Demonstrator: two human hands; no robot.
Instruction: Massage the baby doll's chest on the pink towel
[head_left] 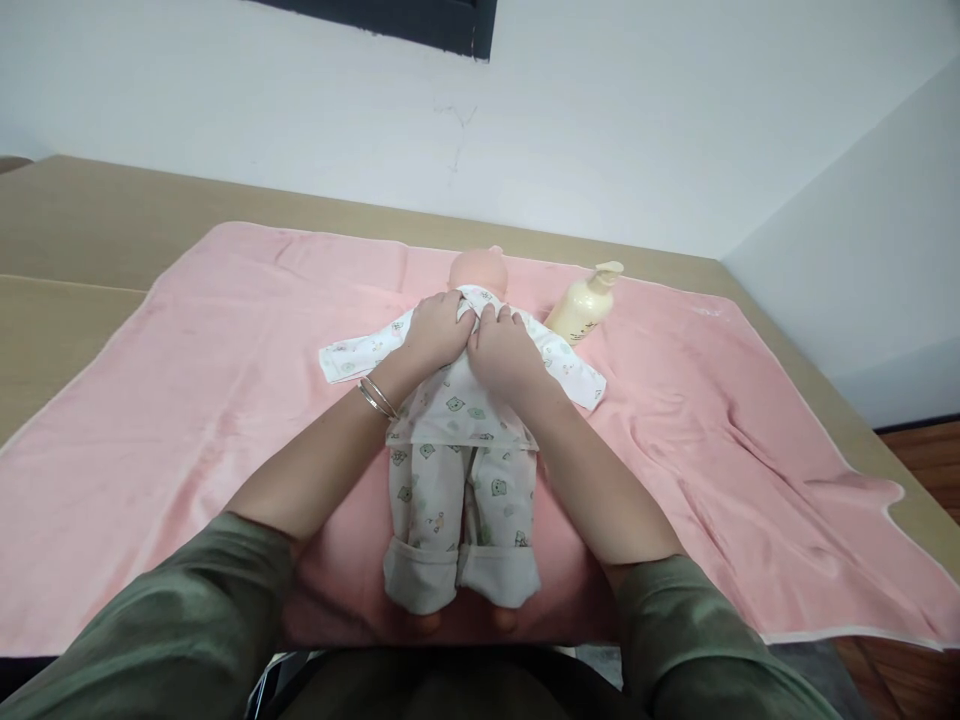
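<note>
A baby doll [477, 271] lies stretched out with its head towards the wall, dressed in a white printed shirt [465, 407] and matching trousers [499, 490] with turned-up cuffs. The shirt's sleeves are spread to both sides. My left hand [435, 330], with bangles at the wrist, is closed on the shirt just below the neck. Right beside it, my right hand [506, 350] rests on the upper shirt with its fingers bent into the cloth near the collar. My hands cover the middle of the doll's upper body. The feet peek out under the cuffs.
Under the doll a pink blanket [225, 400] spreads over the wooden table [60, 220], wrinkled on the right. A cream pump bottle [581, 308] stands tilted in view beyond the right sleeve. A white wall [300, 120] rises behind the table.
</note>
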